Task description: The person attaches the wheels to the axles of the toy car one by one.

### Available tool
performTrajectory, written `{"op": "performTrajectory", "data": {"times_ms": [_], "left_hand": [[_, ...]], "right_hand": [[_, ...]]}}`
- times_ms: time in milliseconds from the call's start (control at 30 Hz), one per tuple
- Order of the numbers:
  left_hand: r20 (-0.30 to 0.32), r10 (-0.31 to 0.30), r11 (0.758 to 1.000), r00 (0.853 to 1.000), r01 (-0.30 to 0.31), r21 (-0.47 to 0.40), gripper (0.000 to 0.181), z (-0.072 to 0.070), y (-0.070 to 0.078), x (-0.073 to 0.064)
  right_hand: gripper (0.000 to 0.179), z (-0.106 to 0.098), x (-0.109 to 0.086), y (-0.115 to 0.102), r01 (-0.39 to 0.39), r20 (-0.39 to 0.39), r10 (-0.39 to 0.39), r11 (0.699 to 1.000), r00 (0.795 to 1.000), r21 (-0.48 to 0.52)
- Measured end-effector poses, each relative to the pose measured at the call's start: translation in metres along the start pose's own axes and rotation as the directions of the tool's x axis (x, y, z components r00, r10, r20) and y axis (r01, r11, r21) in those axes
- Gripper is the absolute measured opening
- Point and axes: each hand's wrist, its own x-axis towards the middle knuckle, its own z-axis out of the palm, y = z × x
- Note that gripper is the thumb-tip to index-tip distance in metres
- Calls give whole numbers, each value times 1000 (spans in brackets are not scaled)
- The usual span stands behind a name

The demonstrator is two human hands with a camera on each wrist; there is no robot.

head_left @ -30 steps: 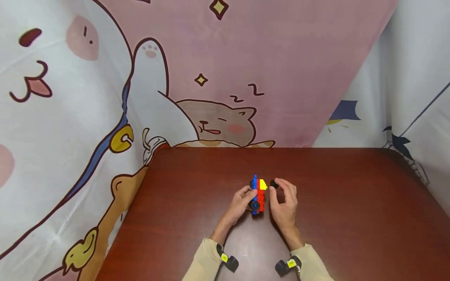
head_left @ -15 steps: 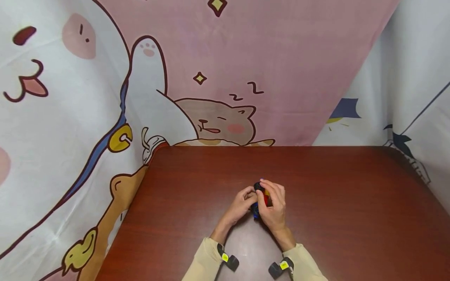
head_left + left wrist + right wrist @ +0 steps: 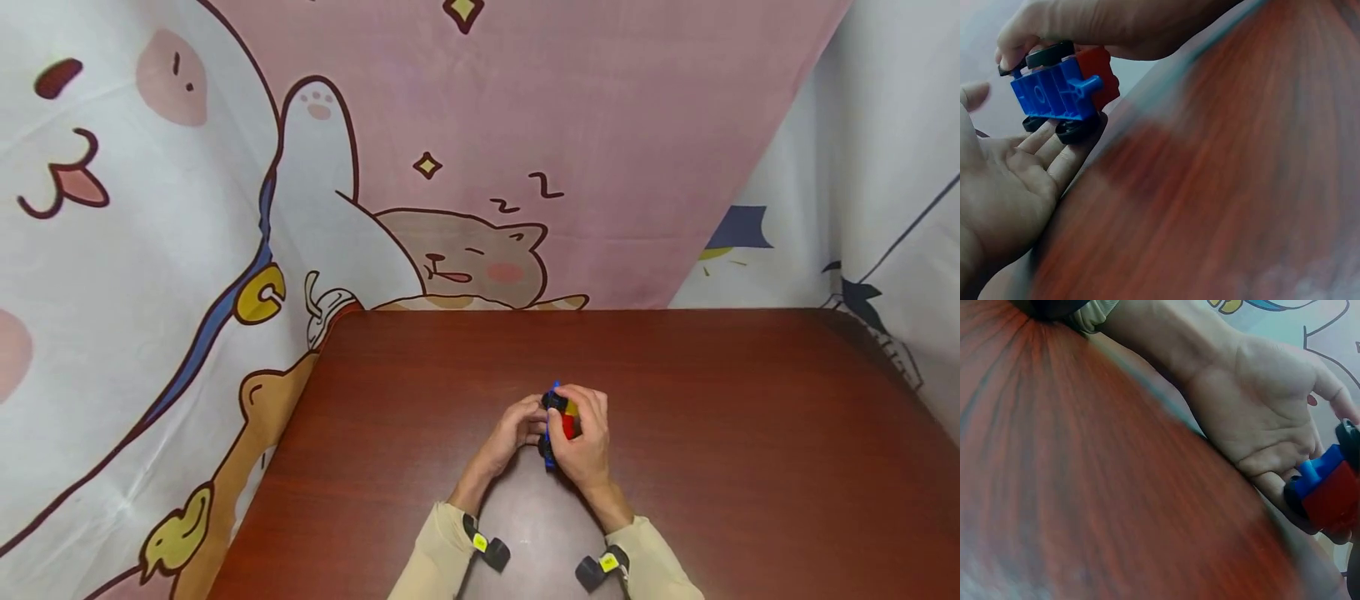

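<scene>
A toy car of building blocks is held over the table between both hands. Its blue chassis faces the left wrist camera, with black wheels along both sides and red blocks behind. My right hand pinches the car near the wheel at its far end. In the left wrist view, its fingertips meet a black wheel at the upper corner. My left hand lies palm up with its fingers stretched under the lower wheels, touching them, and its thumb apart. In the right wrist view the car is cut off at the edge.
The brown wooden table spreads around the hands. Behind it hangs a pink and white cloth with cartoon animals. Each wrist wears a black strap with a small camera, such as the left camera.
My right hand has brought the black wheel leftward to the car. The car has turned in the hands. My left fingers have loosened from their grip and straightened beneath it.
</scene>
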Motion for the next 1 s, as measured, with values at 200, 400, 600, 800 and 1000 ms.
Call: {"op": "performTrajectory", "data": {"times_ms": [200, 400, 600, 800, 1000], "left_hand": [[-86, -24, 1000, 996, 26, 12, 44, -6, 0, -8], [-94, -4, 1000, 996, 7, 30, 46, -8, -5, -10], [-111, 29, 997, 993, -21, 69, 43, -3, -14, -9], [-147, 42, 997, 988, -32, 74, 42, 0, -19, -7], [-128, 51, 987, 990, -70, -145, 47, -2, -23, -8]], "right_hand": [[32, 5, -8, 3, 20, 59, -24, 998, 998, 58], [29, 9, -25, 21, -63, 52, 60, 997, 997, 53], [34, 3, -33, 29, -99, 86, 93, 993, 992, 69], [30, 2, -37, 31, -164, 85, 156, 980, 984, 109], [28, -5, -47, 33, -512, 144, 491, 812, 859, 281]]}}
